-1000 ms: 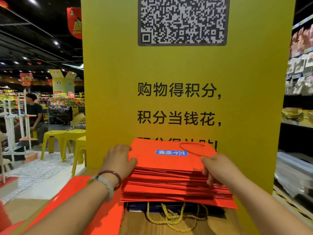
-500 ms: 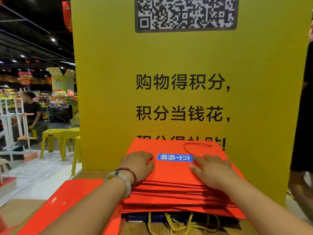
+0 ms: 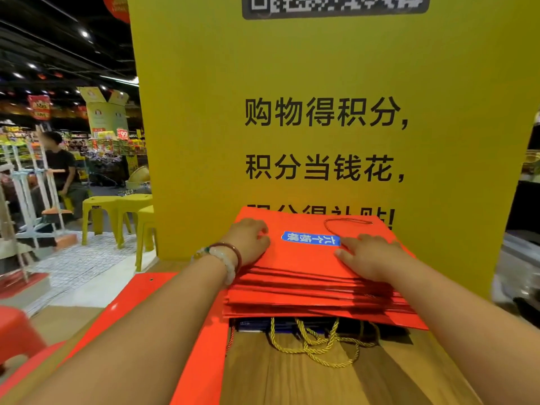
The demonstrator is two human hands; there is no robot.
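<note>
1 loose red bag [image 3: 152, 302] lies at the worktop's [image 3: 292, 381] left edge. The left hand [image 3: 248, 241] sits bent-fingered on the left side of the stack of red bags [image 3: 306, 276] at the far edge; whether it grips, I cannot tell. The right hand [image 3: 368, 255] lies flat on top.

- One stack of red paper bags [image 3: 306, 285] at the desk's [image 3: 292, 381] far edge; the bags in it lie too close together to count.
- One blue label [image 3: 310, 238] on the top bag.
- Two grips on the stack: left grip [image 3: 248, 241], right grip [image 3: 368, 255].
- Two bracelets [image 3: 237, 252] [image 3: 227, 266] on the left wrist.
- Three yellow stools [image 3: 96, 209] [image 3: 134, 200] [image 3: 146, 226].
</note>
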